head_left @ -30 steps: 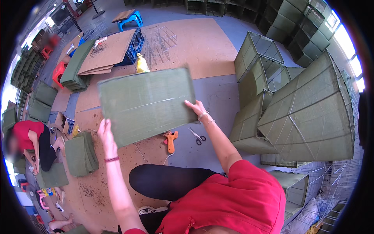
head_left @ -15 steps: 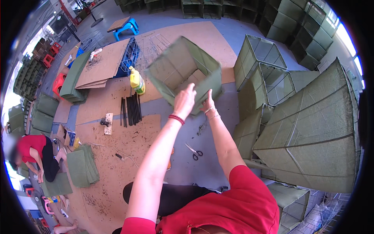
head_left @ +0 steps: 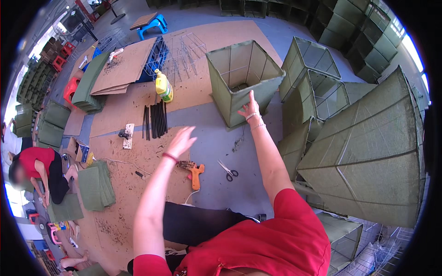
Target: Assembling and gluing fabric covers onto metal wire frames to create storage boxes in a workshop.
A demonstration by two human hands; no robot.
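The left hand (head_left: pixel 182 140) hangs open and empty above the brown cardboard floor sheet (head_left: pixel 133 152). The right hand (head_left: pixel 250 109), fingers spread, presses the near wall of the open-topped olive-green fabric box (head_left: pixel 241 78) standing on the grey floor (head_left: pixel 216 138).

Showing a grey concrete floor (head_left: pixel 221 133) under bright daylight coming from the upper right. Lying across it, brown cardboard sheets (head_left: pixel 124 69) beside a blue crate (head_left: pixel 156 55). Standing at the far edge, a blue stool (head_left: pixel 154 20). Stacking up along the right, finished green boxes (head_left: pixel 368 147); red stools (head_left: pixel 64 48) clustering at far left.
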